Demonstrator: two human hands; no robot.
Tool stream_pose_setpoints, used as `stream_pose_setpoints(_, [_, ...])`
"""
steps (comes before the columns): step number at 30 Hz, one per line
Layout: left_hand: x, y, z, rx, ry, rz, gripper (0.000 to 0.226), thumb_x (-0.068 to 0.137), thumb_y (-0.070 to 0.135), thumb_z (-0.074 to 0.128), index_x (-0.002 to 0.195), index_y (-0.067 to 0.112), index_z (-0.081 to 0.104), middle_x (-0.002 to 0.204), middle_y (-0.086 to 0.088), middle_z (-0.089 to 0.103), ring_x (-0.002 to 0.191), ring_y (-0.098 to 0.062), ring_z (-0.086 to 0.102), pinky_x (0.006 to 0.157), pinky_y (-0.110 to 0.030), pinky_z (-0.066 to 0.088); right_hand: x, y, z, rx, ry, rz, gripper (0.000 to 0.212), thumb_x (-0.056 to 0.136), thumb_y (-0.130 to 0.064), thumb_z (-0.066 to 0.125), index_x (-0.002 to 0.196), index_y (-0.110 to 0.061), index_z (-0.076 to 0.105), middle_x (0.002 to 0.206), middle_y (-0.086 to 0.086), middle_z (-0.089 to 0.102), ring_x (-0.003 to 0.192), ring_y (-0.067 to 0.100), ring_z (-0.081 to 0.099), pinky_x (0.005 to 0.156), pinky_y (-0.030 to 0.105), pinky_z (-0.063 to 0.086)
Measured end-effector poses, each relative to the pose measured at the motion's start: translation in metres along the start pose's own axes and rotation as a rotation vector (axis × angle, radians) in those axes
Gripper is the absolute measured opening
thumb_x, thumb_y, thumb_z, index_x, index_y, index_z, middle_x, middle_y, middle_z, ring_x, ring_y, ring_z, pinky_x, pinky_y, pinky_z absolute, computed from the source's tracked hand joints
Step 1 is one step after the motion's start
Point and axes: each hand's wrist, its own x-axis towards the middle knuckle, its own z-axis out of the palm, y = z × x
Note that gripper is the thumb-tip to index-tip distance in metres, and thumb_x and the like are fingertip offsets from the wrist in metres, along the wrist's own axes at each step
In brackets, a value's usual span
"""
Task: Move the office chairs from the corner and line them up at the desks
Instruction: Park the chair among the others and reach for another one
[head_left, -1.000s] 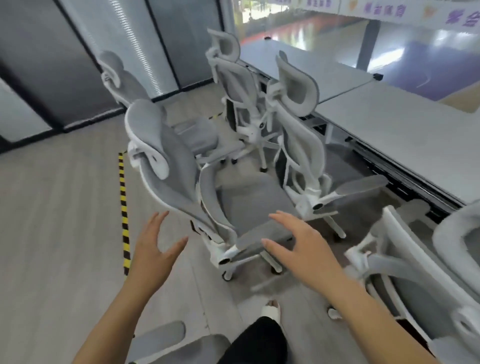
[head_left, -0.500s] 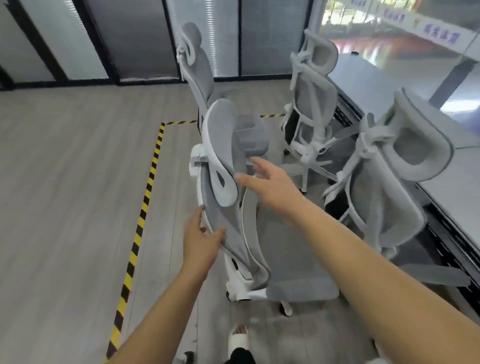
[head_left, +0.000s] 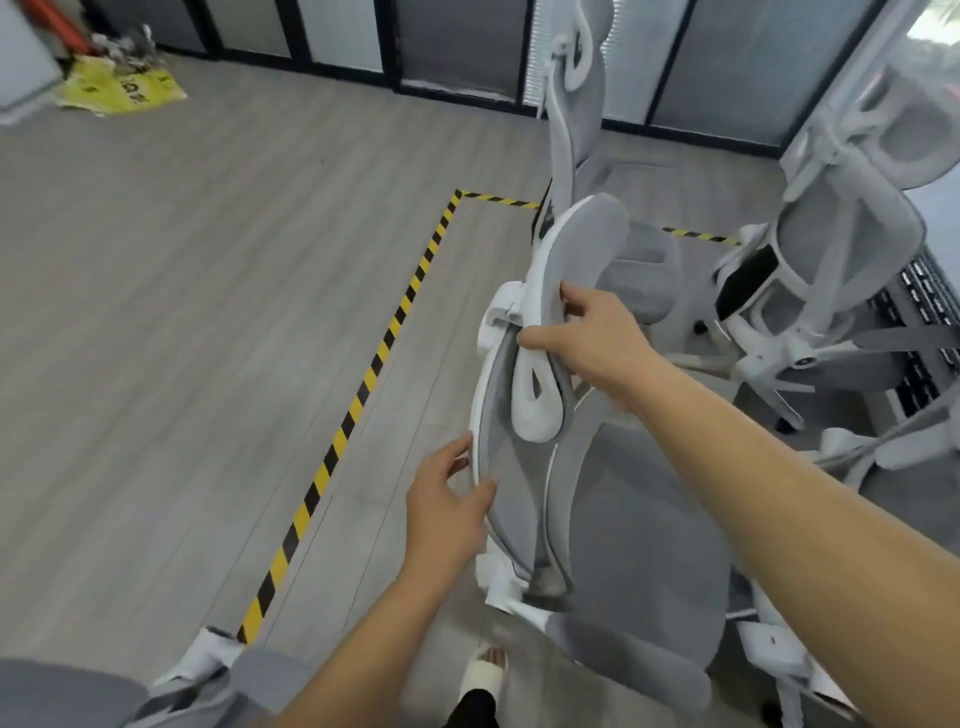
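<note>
Gripping chair (head_left: 613, 519) headrest (head_left: 550, 322), backrest upright

The right hand (head_left: 597, 338) wraps the headrest (head_left: 561, 291) of the nearest chair (head_left: 613, 519), while the left hand's (head_left: 447, 509) fingers (head_left: 457, 457) lie on the backrest edge (head_left: 480, 441) below. Beyond the right fingertips stands a second chair (head_left: 576, 119); a third (head_left: 831, 260) is to their right. Floor tape (head_left: 363, 379) runs left of both hands.
</note>
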Motion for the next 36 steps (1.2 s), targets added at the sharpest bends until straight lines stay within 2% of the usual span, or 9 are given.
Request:
stream_pose_setpoints(2, [0.008, -0.001, -0.014, 0.026, 0.051, 0.021, 0.048, 0.084, 0.021, 0.074, 0.129, 0.029, 0.059, 0.12, 0.019, 0.059, 0.109, 0.008, 0.054, 0.079, -0.001, 0.043, 0.008, -0.009, 0.017, -0.024, -0.004, -0.025, 0.058, 0.061, -0.047, 0.074, 0.114, -0.028, 0.059, 0.107, -0.007, 0.064, 0.094, 0.017, 0.063, 0.084, 0.042, 0.056])
stream_pose_setpoints(9, [0.05, -0.012, -0.083, 0.113, 0.24, 0.036, 0.046, 0.085, 0.011, 0.068, 0.13, 0.021, 0.062, 0.124, 0.008, 0.065, 0.11, -0.007, 0.061, 0.088, -0.016, 0.045, 0.041, -0.056, 0.099, -0.053, -0.007, -0.11, 0.05, 0.064, -0.053, 0.069, 0.099, -0.021, 0.053, 0.096, -0.005, 0.063, 0.091, 0.023, 0.061, 0.084, 0.045, 0.051])
stream_pose_setpoints(13, [0.075, -0.016, -0.127, 0.181, 0.318, 0.011, 0.046, 0.091, 0.015, 0.061, 0.136, 0.02, 0.056, 0.133, 0.006, 0.06, 0.117, -0.011, 0.058, 0.099, -0.035, 0.049, 0.057, -0.082, 0.15, 0.011, -0.061, -0.13, 0.083, 0.071, -0.052, 0.068, 0.142, -0.02, 0.04, 0.135, 0.001, 0.054, 0.123, 0.024, 0.051, 0.103, 0.043, 0.042])
stream_pose_setpoints(15, [0.087, -0.012, -0.145, 0.3, 0.316, 0.001, 0.047, 0.093, 0.016, 0.056, 0.14, 0.019, 0.051, 0.138, 0.003, 0.056, 0.125, -0.02, 0.054, 0.102, -0.032, 0.043, 0.058, -0.089, 0.17, 0.099, -0.094, -0.142, 0.093, 0.075, -0.049, 0.07, 0.152, -0.021, 0.027, 0.15, 0.0, 0.04, 0.136, 0.02, 0.039, 0.111, 0.04, 0.034])
stream_pose_setpoints(17, [0.094, -0.007, -0.159, 0.618, 0.288, -0.019, 0.053, 0.091, 0.014, 0.052, 0.143, 0.019, 0.043, 0.145, -0.004, 0.047, 0.136, -0.029, 0.041, 0.104, -0.033, 0.037, 0.05, -0.089, 0.186, 0.169, -0.116, -0.18, 0.088, 0.078, -0.046, 0.072, 0.15, -0.021, 0.028, 0.153, -0.001, 0.035, 0.14, 0.016, 0.033, 0.114, 0.036, 0.03])
stream_pose_setpoints(19, [0.092, -0.003, -0.157, 0.911, 0.274, -0.048, 0.068, 0.09, 0.02, 0.053, 0.151, 0.018, 0.022, 0.161, -0.012, 0.015, 0.147, -0.036, 0.011, 0.117, -0.043, 0.018, 0.038, -0.074, 0.192, 0.168, -0.11, -0.21, 0.086, 0.079, -0.047, 0.071, 0.15, -0.022, 0.028, 0.157, 0.0, 0.028, 0.144, 0.014, 0.023, 0.117, 0.036, 0.024])
stream_pose_setpoints(21, [0.083, -0.004, -0.137, 0.966, 0.254, -0.015, 0.08, 0.091, 0.033, 0.056, 0.155, 0.023, 0.01, 0.163, -0.01, -0.005, 0.149, -0.036, -0.005, 0.119, -0.048, 0.003, 0.024, -0.047, 0.182, 0.141, -0.068, -0.214, 0.089, 0.078, -0.055, 0.069, 0.151, -0.029, 0.025, 0.16, -0.002, 0.02, 0.147, 0.012, 0.013, 0.12, 0.039, 0.017])
stream_pose_setpoints(27, [0.092, -0.008, -0.008, 0.89, -0.206, 0.101, 0.085, 0.087, 0.048, 0.059, 0.155, 0.034, 0.01, 0.164, -0.004, -0.003, 0.15, -0.03, -0.004, 0.121, -0.042, 0.005, 0.006, 0.057, 0.051, -0.033, 0.236, -0.11, 0.079, 0.081, -0.048, 0.07, 0.148, -0.035, 0.03, 0.16, -0.006, 0.017, 0.148, 0.011, 0.011, 0.12, 0.042, 0.016])
stream_pose_setpoints(36, [0.16, 0.092, 0.248, 0.775, -0.819, 0.454, 0.082, 0.08, 0.055, 0.066, 0.15, 0.034, 0.028, 0.161, 0.0, 0.019, 0.149, -0.022, 0.013, 0.121, -0.038, 0.013, -0.053, 0.157, -0.179, -0.052, 0.697, 0.238, 0.061, 0.085, -0.044, 0.067, 0.14, -0.041, 0.042, 0.152, -0.019, 0.03, 0.142, 0.004, 0.024, 0.118, 0.041, 0.025])
